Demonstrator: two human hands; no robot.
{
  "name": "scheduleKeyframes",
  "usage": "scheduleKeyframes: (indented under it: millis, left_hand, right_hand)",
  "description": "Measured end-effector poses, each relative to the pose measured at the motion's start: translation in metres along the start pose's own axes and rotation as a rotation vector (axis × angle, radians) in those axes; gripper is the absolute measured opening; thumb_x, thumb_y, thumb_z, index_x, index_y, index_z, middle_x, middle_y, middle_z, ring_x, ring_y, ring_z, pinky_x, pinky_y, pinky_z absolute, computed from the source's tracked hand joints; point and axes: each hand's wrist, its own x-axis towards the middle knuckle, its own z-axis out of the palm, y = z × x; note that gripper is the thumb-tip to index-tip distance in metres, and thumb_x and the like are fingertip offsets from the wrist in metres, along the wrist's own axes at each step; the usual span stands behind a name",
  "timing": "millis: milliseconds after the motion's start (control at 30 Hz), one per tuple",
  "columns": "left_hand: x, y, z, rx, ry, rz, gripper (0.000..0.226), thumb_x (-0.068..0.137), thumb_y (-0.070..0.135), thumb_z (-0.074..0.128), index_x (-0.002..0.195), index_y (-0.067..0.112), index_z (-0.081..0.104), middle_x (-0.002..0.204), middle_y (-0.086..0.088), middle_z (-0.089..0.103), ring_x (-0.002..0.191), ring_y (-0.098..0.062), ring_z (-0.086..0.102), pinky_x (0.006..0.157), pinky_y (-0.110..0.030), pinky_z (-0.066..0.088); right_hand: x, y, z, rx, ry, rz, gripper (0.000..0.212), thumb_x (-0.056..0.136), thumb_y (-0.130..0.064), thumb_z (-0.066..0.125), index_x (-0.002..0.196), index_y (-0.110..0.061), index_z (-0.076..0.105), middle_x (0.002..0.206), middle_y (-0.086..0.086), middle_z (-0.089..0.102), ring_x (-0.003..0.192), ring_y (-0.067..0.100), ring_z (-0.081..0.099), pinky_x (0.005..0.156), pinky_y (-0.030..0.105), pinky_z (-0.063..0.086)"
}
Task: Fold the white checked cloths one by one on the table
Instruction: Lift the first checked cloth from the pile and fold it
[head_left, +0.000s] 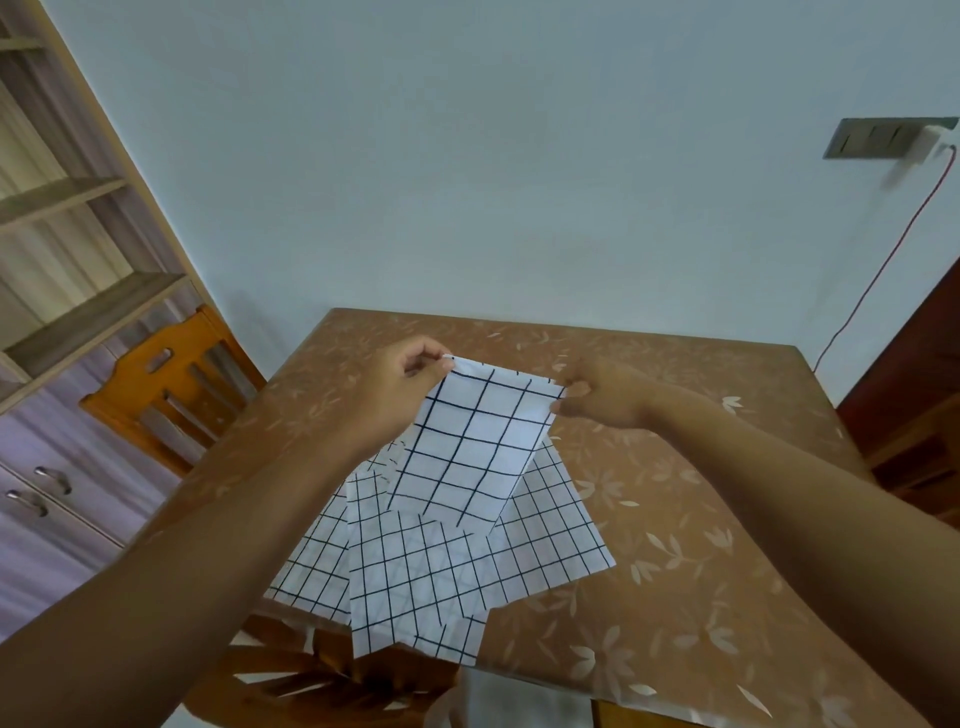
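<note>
White checked cloth (467, 452) hangs raised, far corners pinched by left hand (400, 384) and right hand (597, 397), forearms outstretched.

Up top, the held cloth (467, 447), white with a dark grid, hangs tilted, its upper corners pinched by the left hand (400, 384) and the right hand (597, 397). Its lower edge drops over the pile. Below, the other checked cloths (556, 535) lie flat and overlapping, fanned at angles. The front cloth (415, 587) pokes past the surface's (675, 519) near edge.
</note>
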Motion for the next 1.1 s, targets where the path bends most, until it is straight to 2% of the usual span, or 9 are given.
scheduleKeyframes:
  millis: [100,200,300,400,500,633,767,967,1100]
  left_hand:
    - [0.001,-0.005,-0.002,0.024,0.014,-0.038,0.009,0.102,0.015,0.061,0.097,0.014,0.069,0.071,-0.002,0.061,0.042,0.000,0.045,0.038,-0.013,0.036]
    - [0.002,-0.010,-0.001,-0.008,0.063,-0.087,0.011,0.103,0.017,0.058,0.097,0.016,0.067,0.077,-0.005,0.063,0.057,-0.010,0.052,0.039,-0.014,0.036]
    - [0.004,-0.011,0.000,-0.047,0.107,-0.131,0.012,0.103,0.020,0.059,0.094,0.022,0.068,0.085,-0.006,0.069,0.070,-0.012,0.061,0.051,-0.021,0.045]
    - [0.002,-0.003,0.000,-0.103,0.143,-0.176,0.012,0.105,0.018,0.056,0.105,0.011,0.066,0.080,-0.004,0.066,0.053,-0.002,0.059,0.037,-0.012,0.036]
    - [-0.002,0.002,-0.003,-0.123,0.156,-0.179,0.016,0.106,0.018,0.053,0.110,0.006,0.064,0.087,-0.004,0.068,0.048,0.004,0.059,0.036,-0.009,0.036]
    - [0.000,0.003,-0.011,-0.210,0.178,-0.195,0.022,0.106,0.021,0.053,0.116,0.004,0.064,0.101,-0.007,0.073,0.068,-0.002,0.066,0.047,-0.007,0.044]
    - [0.002,0.003,-0.021,-0.206,0.182,-0.180,0.017,0.106,0.021,0.055,0.114,0.010,0.065,0.097,0.000,0.074,0.074,-0.005,0.069,0.056,-0.010,0.048]
    - [0.003,0.015,-0.047,0.216,0.054,0.018,0.043,0.103,0.036,0.058,0.144,0.029,0.050,0.138,0.017,0.047,0.119,0.002,0.044,0.072,0.010,0.031]
    - [0.015,0.013,-0.051,0.275,-0.242,0.178,0.050,0.091,0.051,0.069,0.138,0.042,0.053,0.128,0.027,0.061,0.125,0.000,0.052,0.103,-0.025,0.044]
  right_hand:
    - [-0.002,0.003,-0.004,0.156,0.111,0.013,0.028,0.090,-0.030,0.073,0.098,-0.003,0.069,0.098,0.013,0.071,0.091,0.030,0.065,0.083,0.044,0.052]
    - [-0.002,0.002,-0.004,0.394,0.197,0.031,0.032,0.083,-0.023,0.080,0.082,0.004,0.063,0.071,0.009,0.058,0.064,0.021,0.051,0.065,0.036,0.042]
    - [-0.001,-0.001,-0.003,0.703,0.257,-0.011,0.010,0.084,-0.005,0.078,0.081,-0.009,0.069,0.072,0.007,0.062,0.071,0.020,0.061,0.075,0.039,0.056]
    - [-0.005,-0.010,-0.002,0.899,0.299,-0.042,0.017,0.088,0.005,0.072,0.093,-0.009,0.064,0.071,0.009,0.052,0.074,0.022,0.062,0.083,0.039,0.063]
    - [-0.006,-0.018,-0.001,1.047,0.300,-0.004,0.021,0.088,0.004,0.072,0.106,-0.006,0.065,0.077,0.008,0.063,0.081,0.023,0.071,0.084,0.040,0.063]
    - [-0.009,-0.034,-0.002,1.199,0.261,0.030,0.007,0.095,-0.007,0.068,0.091,-0.003,0.064,0.086,0.008,0.074,0.081,0.022,0.073,0.080,0.035,0.061]
    - [-0.009,-0.052,-0.004,1.188,0.351,0.002,0.011,0.097,-0.012,0.067,0.087,-0.008,0.067,0.081,0.005,0.070,0.074,0.018,0.069,0.073,0.034,0.059]
    - [-0.011,-0.087,-0.001,0.857,0.418,-0.069,0.017,0.095,-0.019,0.070,0.086,-0.005,0.069,0.074,0.003,0.064,0.069,0.014,0.055,0.069,0.031,0.047]
    - [-0.016,-0.117,0.005,0.689,0.366,-0.133,0.018,0.096,-0.022,0.069,0.079,-0.017,0.067,0.066,-0.002,0.063,0.062,0.008,0.053,0.065,0.025,0.044]
